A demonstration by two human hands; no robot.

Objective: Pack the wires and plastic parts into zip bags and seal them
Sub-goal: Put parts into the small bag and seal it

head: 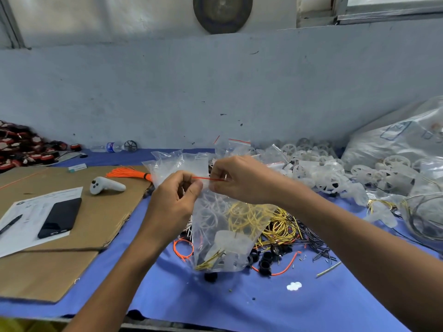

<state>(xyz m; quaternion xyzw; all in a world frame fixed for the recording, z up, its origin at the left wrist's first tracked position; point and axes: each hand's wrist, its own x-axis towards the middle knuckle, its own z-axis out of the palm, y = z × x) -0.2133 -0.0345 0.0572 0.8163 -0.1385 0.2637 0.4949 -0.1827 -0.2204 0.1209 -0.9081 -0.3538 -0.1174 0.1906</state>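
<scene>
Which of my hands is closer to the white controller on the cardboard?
Left. The left hand pinches the top of the zip bag, to the right of the white controller; the right hand pinches the same edge farther right.

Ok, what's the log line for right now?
step: sealing | left hand: pinches red zip strip of clear plastic zip bag | right hand: pinches same strip | inside: yellow wires, white plastic part

zip bag (211,236): being held up over the table (215,305), its top edge being pinched by the left hand (176,197) and the right hand (239,180)
wires (242,216): being carried inside the zip bag
loose wires (285,226): being left on the table, just right of the zip bag
plastic parts (318,168): being kept heaped behind, to the right
cardboard (72,264): being kept at the left, a phone (60,218) and a controller (106,185) being borne on it
</scene>
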